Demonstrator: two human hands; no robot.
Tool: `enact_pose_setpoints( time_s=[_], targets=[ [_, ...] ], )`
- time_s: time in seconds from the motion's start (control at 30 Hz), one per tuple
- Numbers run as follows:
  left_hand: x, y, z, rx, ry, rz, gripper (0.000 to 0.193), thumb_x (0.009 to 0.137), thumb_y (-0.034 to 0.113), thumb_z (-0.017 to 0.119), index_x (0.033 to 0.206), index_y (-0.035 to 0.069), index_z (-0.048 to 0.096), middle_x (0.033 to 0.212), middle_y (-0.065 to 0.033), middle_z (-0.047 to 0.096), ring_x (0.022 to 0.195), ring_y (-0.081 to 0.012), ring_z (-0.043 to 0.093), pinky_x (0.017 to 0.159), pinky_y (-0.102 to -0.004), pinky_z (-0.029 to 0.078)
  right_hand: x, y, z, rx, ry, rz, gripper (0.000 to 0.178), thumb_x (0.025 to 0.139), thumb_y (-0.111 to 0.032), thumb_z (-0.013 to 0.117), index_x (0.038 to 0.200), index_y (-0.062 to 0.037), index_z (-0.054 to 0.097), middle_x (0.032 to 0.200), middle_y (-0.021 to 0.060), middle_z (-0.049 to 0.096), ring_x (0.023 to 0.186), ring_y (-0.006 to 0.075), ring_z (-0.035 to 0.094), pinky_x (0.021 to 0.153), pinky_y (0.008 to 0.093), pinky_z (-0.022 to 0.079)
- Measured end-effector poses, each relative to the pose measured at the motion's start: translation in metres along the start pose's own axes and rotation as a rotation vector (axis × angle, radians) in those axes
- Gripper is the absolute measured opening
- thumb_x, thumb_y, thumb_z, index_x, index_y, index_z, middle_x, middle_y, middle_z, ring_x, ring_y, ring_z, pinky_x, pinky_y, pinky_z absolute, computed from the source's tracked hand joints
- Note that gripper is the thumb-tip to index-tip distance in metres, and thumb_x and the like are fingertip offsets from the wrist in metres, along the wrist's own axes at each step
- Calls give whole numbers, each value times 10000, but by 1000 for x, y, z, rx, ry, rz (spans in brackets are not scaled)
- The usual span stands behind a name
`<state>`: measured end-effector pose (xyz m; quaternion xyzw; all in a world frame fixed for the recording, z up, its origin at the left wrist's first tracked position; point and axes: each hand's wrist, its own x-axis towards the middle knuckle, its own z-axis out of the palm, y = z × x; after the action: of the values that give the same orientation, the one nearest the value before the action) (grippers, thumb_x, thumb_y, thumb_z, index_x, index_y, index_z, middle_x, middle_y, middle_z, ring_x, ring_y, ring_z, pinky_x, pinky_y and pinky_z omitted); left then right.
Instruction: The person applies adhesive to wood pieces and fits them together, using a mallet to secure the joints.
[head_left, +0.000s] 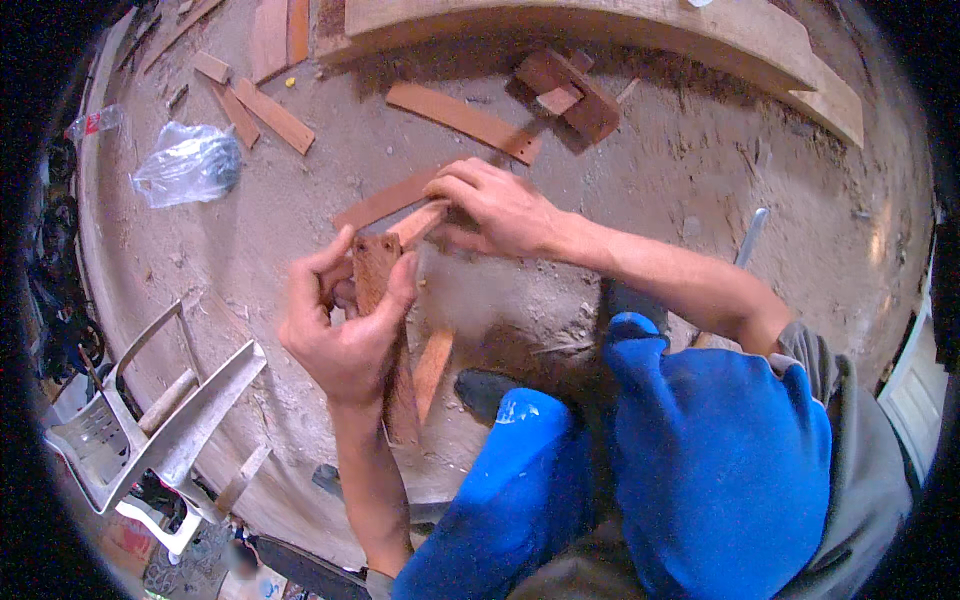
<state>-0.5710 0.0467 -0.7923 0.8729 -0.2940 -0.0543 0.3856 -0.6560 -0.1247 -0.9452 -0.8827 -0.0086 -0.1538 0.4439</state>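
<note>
Head view: the left hand [345, 335] pinches a small reddish wood block [374, 272] between thumb and fingers above the dusty floor [680, 180]. The right hand [500, 208], fingers closed, presses a pale wood strip [418, 222] against it. Advisable: keep the block steady, strokes short.

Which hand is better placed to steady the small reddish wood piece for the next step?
Left. The left hand already pinches the small reddish wood piece between thumb and fingers; the right hand grips a thin wooden strip against it.
</note>
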Motion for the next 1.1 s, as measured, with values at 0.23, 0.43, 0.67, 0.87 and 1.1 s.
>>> enact_pose_setpoints(
  time_s=[0.23,0.43,0.67,0.87,1.1],
  targets=[
    [-2,6,3,45,3,51,513,707,192,944,1090,-18,675,867,-92,721,746,-105,683,628,-251,550,38,-44,-39,331,9,-174,684,742,-81,796,1384,-110,560,1261,147,613,1181,358,585,993,451,513],
    [-5,10,1,58,11,78,479,703,188,939,1063,5,680,838,-84,708,698,-119,682,593,-252,538,39,-47,-41,332,-105,-285,587,743,-99,783,1305,-63,616,1166,136,653,1043,345,601,923,450,527],
    [-10,10,1,70,3,25,460,704,179,934,1043,4,677,831,-87,709,693,-122,688,594,-258,545,28,-58,-30,273,15,-253,591,739,-128,792,1296,-47,614,1142,124,641,994,327,598,855,435,544],
    [-10,9,3,73,20,93,473,710,188,932,1044,-13,665,845,-107,722,710,-130,705,599,-253,556,24,-62,-28,261,55,-184,479,778,-183,772,1228,-70,649,1098,108,659,1017,317,602,867,426,537],
    [-12,12,2,85,-5,67,494,708,204,935,1056,-11,659,866,-113,728,743,-162,734,638,-282,589,31,-53,-33,297,87,-201,606,724,-49,795,1309,-76,639,1153,118,662,988,321,609,844,429,540]
  ],
)
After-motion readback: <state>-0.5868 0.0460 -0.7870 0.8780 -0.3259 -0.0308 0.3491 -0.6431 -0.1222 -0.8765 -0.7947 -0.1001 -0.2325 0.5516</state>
